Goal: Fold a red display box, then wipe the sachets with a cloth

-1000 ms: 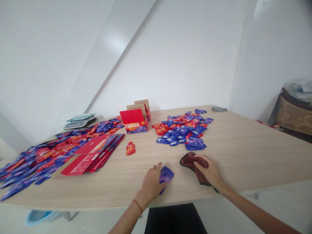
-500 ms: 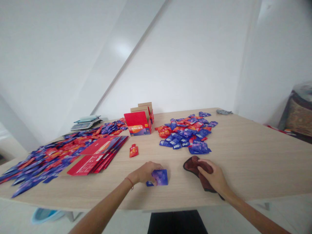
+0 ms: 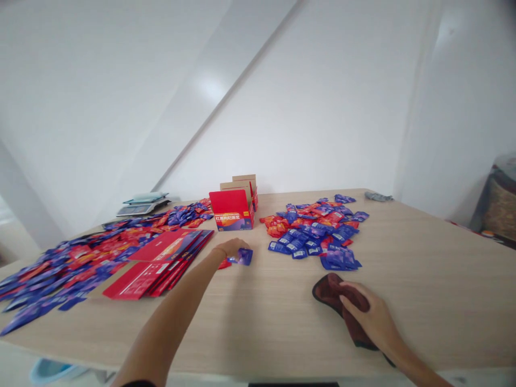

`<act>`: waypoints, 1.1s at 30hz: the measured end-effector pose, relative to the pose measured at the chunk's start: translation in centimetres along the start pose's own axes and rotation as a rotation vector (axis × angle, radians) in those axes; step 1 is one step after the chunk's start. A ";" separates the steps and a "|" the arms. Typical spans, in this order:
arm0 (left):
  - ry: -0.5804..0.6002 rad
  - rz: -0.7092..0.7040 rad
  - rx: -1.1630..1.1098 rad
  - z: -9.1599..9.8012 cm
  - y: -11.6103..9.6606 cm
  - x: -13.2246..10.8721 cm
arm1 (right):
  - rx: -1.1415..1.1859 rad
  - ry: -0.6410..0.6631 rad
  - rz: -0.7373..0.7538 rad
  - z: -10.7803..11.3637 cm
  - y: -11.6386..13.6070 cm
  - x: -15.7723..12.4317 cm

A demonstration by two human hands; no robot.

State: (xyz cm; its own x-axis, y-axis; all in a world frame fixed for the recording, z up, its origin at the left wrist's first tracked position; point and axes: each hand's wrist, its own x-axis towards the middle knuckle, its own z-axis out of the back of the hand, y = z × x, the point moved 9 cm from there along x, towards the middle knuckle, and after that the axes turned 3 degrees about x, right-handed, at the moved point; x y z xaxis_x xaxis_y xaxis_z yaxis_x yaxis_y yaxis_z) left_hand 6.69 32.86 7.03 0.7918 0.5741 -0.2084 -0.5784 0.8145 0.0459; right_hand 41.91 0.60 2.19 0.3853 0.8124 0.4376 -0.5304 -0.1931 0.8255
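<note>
My left hand [image 3: 234, 247] reaches out over the table in front of the open red box [image 3: 231, 207], its fingers closed on a purple sachet [image 3: 245, 256]. Partly covered by that hand and sachet is a single red sachet [image 3: 224, 264]. At the front right, my right hand [image 3: 366, 306] grips a dark brown cloth piece with black edging [image 3: 334, 290], thumb on top, the cloth resting on or just above the tabletop. A loose pile of purple and red sachets [image 3: 316, 231] lies beyond and between the hands.
Flat red cartons [image 3: 161, 263] are stacked left of my left arm. Past them spreads a large heap of sachets [image 3: 84, 255]. A scale [image 3: 143, 207] stands at the back left, a grey cloth [image 3: 378, 196] at the back right. More open boxes [image 3: 244, 178] stand behind the front one.
My left hand has moved forward with the purple sachet, from the near edge to the lone red sachet. The right hand keeps its hold on the brown cloth. The view has shifted slightly.
</note>
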 end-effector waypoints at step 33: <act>-0.367 0.172 0.197 3.3 -13.8 5.5 | 0.075 0.001 0.014 -0.1 1.1 -0.1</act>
State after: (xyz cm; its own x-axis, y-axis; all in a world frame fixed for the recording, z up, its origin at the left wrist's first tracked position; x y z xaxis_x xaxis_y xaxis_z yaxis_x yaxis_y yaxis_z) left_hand 19.64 25.03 8.53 0.7250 0.6655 0.1773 -0.6876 0.6847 0.2417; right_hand 41.24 0.36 3.04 0.3777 0.8099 0.4488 -0.4772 -0.2451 0.8439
